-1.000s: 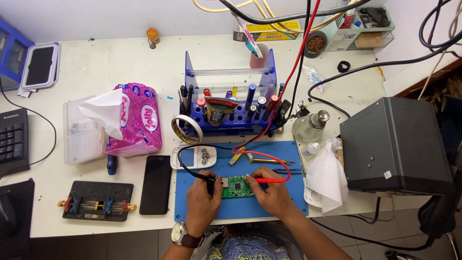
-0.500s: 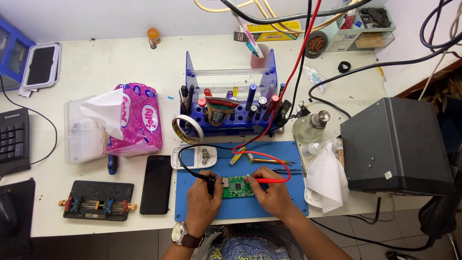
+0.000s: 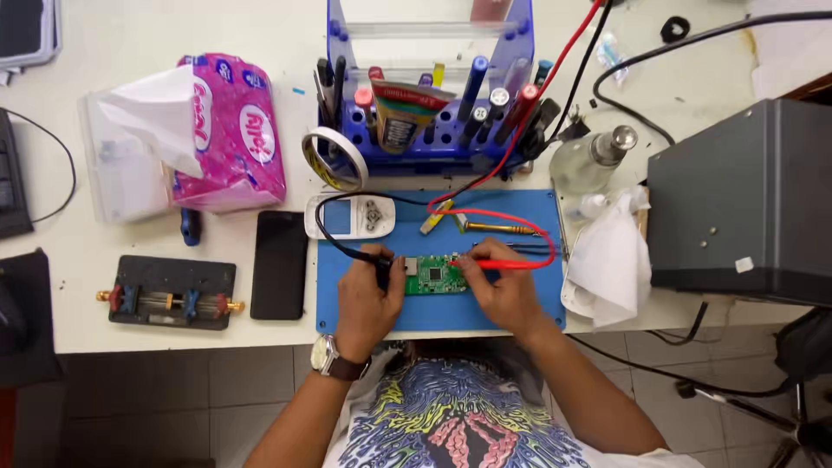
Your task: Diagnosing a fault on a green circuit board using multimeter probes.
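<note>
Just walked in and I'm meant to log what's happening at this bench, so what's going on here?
A person is probing a small green circuit board lying on a blue mat. The left hand holds a black probe at the board's left end; the right hand holds a red probe at its right end. The leads run up past a white meter toward a blue tool rack. A dark phone lies left of the mat.

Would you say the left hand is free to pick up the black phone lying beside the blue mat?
Probably not right away: the left hand holds the black probe against the green circuit board. The black phone lies close, with nothing between.
</note>
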